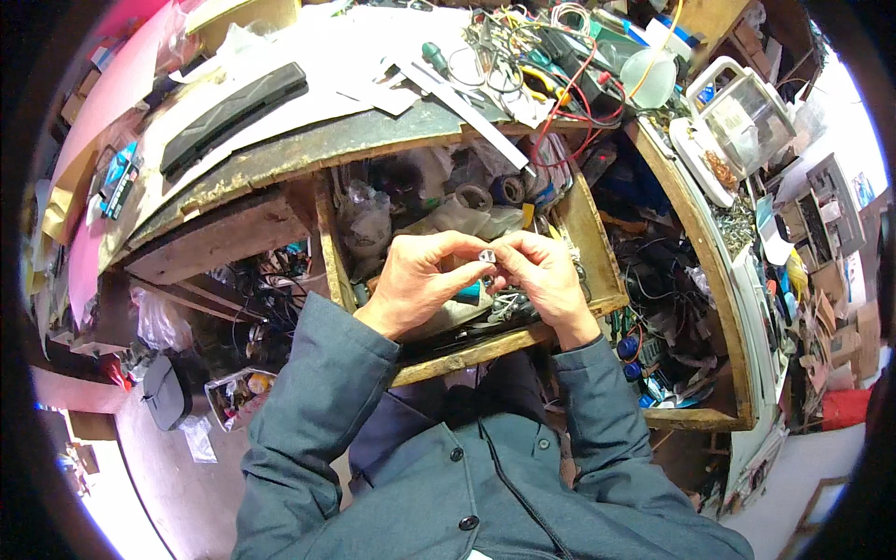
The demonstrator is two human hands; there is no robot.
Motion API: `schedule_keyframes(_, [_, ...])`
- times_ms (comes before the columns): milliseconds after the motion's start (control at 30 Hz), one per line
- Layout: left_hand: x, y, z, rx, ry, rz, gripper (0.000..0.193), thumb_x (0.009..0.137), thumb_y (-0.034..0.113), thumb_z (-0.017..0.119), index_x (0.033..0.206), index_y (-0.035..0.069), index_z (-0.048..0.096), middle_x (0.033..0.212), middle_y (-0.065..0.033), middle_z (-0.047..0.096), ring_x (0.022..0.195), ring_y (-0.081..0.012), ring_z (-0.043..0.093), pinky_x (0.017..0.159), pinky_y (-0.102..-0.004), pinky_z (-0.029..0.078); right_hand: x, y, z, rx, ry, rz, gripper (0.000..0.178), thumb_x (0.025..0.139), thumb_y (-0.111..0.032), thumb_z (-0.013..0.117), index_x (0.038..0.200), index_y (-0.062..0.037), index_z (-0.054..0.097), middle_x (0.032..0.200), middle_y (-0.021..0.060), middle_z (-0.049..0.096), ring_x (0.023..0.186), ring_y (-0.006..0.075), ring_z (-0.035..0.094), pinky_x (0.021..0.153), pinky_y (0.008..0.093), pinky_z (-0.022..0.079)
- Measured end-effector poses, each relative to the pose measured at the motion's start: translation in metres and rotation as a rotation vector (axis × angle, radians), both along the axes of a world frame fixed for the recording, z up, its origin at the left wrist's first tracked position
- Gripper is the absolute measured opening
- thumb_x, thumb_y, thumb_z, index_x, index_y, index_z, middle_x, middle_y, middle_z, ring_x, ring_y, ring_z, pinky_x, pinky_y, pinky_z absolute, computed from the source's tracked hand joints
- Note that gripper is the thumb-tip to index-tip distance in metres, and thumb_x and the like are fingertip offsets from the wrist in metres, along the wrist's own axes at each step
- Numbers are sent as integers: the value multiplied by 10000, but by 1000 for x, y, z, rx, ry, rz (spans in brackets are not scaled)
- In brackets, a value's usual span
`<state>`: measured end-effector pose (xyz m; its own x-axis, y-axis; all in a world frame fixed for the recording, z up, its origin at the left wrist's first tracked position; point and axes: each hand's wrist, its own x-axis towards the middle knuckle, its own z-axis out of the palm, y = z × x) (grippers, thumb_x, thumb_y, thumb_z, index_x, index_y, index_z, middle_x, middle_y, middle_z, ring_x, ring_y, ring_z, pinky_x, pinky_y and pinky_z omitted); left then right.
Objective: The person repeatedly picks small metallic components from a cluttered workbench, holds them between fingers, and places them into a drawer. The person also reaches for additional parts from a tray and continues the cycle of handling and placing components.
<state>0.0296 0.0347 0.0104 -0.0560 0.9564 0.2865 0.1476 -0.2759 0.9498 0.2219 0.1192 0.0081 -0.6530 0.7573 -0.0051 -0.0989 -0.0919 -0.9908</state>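
Over the pulled-out wooden drawer (607,257), my hands meet fingertip to fingertip. My left hand (422,278) is closed, its thumb and index finger pinching a small shiny metal piece (487,256). From the other side, my right hand (546,278) is closed on the same piece. It is too small and too covered by fingers to tell its exact kind. Beneath the hands, the drawer holds plastic bags (366,219), rolls of tape (473,197) and tangled small parts. Several dark, thin items lie along its front edge, partly behind my hands.
On the bench above lie a long black case (233,119), a long silvery tool like a caliper (467,117), and red wires (583,103) among pliers and cables. A clear plastic box (747,121) stands at right. A cluttered compartment (667,308) is beside the drawer.
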Motion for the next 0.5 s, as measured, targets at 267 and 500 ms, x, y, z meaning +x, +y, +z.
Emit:
schedule_keyframes(267, [-6, 4, -9, -43, -246, -5, 218, 902, 69, 775, 1108, 0, 746, 981, -53, 765, 849, -75, 692, 743, -239, 563, 2, -2, 3, -61, 16, 13, 176, 978, -88, 698, 1116, 20, 695, 988, 86, 740, 816, 146, 719, 753, 274, 601])
schedule_keyframes(500, [-14, 4, 8, -372, -573, -131, 264, 939, 94, 730, 1197, 47, 709, 1019, -67, 776, 561, 1, 488, 479, -177, 351, 2, -2, 0, 90, 117, -171, 162, 926, -14, 729, 1079, 10, 679, 947, 77, 733, 818, 154, 722, 781, 292, 603])
